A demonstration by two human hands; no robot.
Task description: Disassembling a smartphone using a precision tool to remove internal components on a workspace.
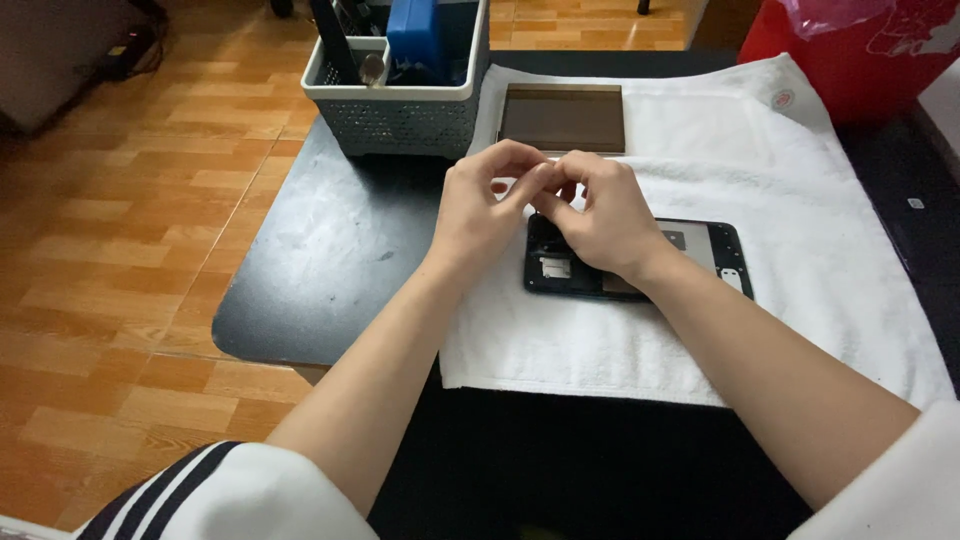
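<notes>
Device looks mid-teardown: opened black device (700,262) lies centre frame on the white towel (800,310), internals exposed, and a dark flat panel (562,118) sits apart at upper centre, right of the grey basket (400,115). Left hand (480,210) and right hand (600,215) meet just above the device's left end. Both are pinched, fingertips touching; whatever they hold is too small to tell.

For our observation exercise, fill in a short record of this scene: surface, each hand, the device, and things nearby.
surface: white towel on a black table
left hand: fingertips meeting the right hand's, pinching something too small to tell
right hand: above the opened device
device: opened black tablet, insides showing, lying on the towel
nearby: dark screen panel on the towel; grey basket of tools; red bin
</notes>
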